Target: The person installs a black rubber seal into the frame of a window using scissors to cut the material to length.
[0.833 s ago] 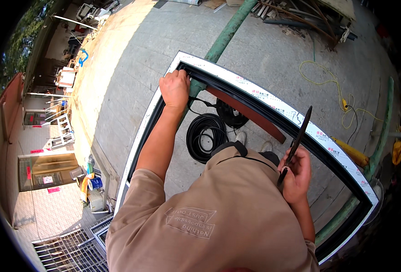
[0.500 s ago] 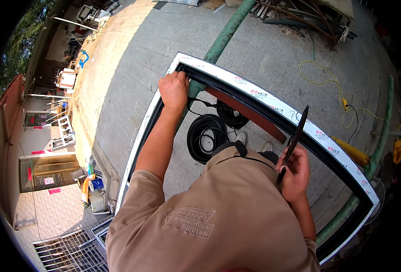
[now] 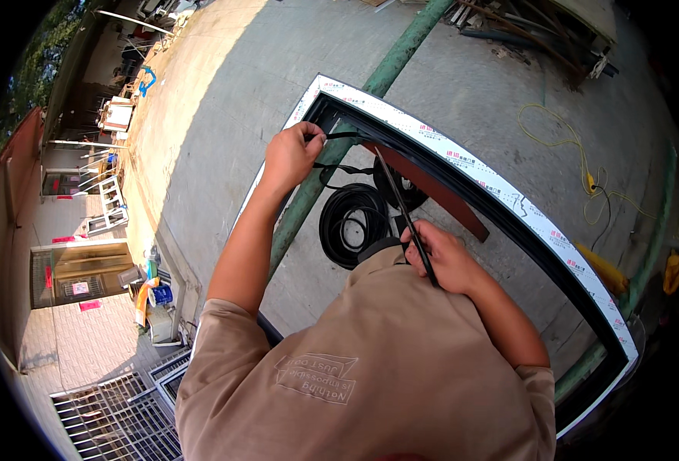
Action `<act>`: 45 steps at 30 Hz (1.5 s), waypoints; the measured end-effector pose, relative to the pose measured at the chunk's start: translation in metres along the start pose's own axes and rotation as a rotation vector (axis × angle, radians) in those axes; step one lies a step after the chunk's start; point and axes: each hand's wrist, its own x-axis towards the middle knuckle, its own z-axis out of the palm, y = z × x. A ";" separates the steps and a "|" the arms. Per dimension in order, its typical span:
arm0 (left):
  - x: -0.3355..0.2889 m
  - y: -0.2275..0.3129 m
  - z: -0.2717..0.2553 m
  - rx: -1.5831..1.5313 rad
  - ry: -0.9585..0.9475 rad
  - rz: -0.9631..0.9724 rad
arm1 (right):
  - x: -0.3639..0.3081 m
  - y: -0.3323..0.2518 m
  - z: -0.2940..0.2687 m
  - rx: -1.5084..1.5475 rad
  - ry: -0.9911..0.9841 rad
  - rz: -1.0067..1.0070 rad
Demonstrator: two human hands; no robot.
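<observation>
A large frame [image 3: 462,160], black on its inner side with printed white film along its face, surrounds me at waist height. Near its far left corner my left hand [image 3: 292,156] is closed, pinching a thin black flexible strip [image 3: 345,135] that runs right to the frame's far side. My right hand [image 3: 441,257] grips a long, dark, narrow-bladed tool [image 3: 391,176] in front of my body. Its tip points away, toward the strip, and I cannot make out its full shape. Below, inside the frame opening, lies a coil of black strip [image 3: 330,223].
A green pipe [image 3: 408,46] runs under the frame's left part. A reddish-brown board [image 3: 447,198] lies under the far side. Yellow cable [image 3: 577,146] snakes over the ground at right. Scrap lengths [image 3: 524,31] are heaped at the far right, and metal grilles [image 3: 116,419] lie near left.
My left hand has drawn back slightly from the corner, pulling the strip off the frame's edge. My right hand has swung left with the tool, its tip now near the strip.
</observation>
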 end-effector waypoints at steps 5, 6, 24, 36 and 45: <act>-0.012 -0.010 -0.012 -0.365 -0.179 -0.043 | 0.043 0.010 0.010 0.042 -0.157 0.128; -0.015 -0.008 -0.015 -0.483 -0.227 -0.088 | 0.050 0.013 0.013 0.088 -0.166 0.131; -0.016 -0.021 -0.026 -0.762 -0.454 -0.163 | 0.085 -0.010 0.026 -0.078 -0.158 0.098; -0.012 -0.023 -0.027 -0.817 -0.584 -0.222 | 0.090 -0.013 0.015 -0.233 -0.113 0.034; -0.014 -0.026 -0.018 -0.842 -0.587 -0.198 | 0.092 -0.029 0.009 -0.353 -0.164 0.062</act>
